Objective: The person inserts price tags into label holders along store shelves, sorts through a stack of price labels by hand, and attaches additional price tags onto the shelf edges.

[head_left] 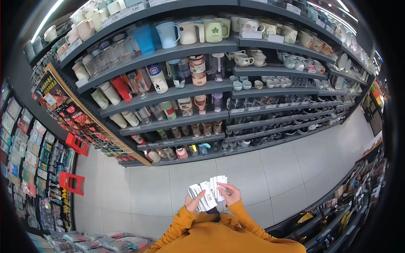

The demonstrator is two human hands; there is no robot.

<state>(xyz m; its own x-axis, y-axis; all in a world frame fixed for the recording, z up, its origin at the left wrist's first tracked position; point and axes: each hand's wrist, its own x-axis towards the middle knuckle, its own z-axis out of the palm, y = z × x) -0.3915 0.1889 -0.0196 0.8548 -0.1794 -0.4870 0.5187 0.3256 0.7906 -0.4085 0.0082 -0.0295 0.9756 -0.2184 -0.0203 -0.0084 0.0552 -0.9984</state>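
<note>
Shop aisle: grey tiled floor (147, 181), long dark shelf (219, 47) ahead stocked with mugs (214, 31) and small cups (238, 85), red stools (72, 182) off past its left end.

Labels (207, 196) are up in front of the shelf, held in the air between both hands, well apart from it. White, flat, loosely fanned; one reads 2.50.

Handling, my read: thin paper or light card, next to no weight. Bendy singly, a bit stiffer as a bunch. Faces probably slide over each other, so I'd worry about slipping or shuffling, not breakage; creased corners likely the worst damage. Best hold: low on the bunch, thumb flat across the front. For a single one I'd pinch a free edge or corner.

Pose: left hand (193, 203) grips the fan from the side nearer the shelf's left end, thumb laid on the front; I can't see the back of that grip. Right hand (231, 195) pinches labels on the side toward the shelf's right end, fingers (225, 185) closed on them. Forearms in orange sleeves (173, 230) angle inward and forward to the shelf. Grip force: can't tell.
</note>
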